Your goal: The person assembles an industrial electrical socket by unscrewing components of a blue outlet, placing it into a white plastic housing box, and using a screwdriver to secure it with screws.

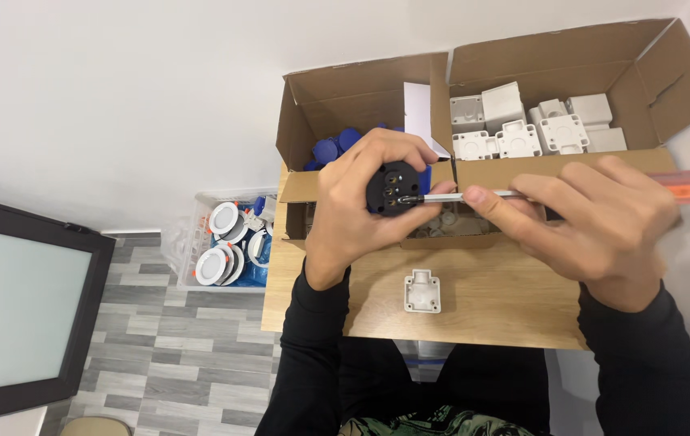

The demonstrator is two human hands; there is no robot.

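Screwdriver tip set against a round black plastic socket insert [394,189] held over a light wooden table [490,291].

The insert's rim and back are hidden inside the left hand [361,206], whose fingers curl around it — only its dark face with small holes shows. The right hand [595,226] pinches the slim metal-shafted screwdriver [450,195]; its orange handle runs off the right edge, partly covered by the knuckles. Behind the hands, a cardboard box of blue parts [337,149] is mostly blocked — another cardboard box of white plastic housings [539,121] stands beside it. One small white housing [422,291] lies on the table below the hands.
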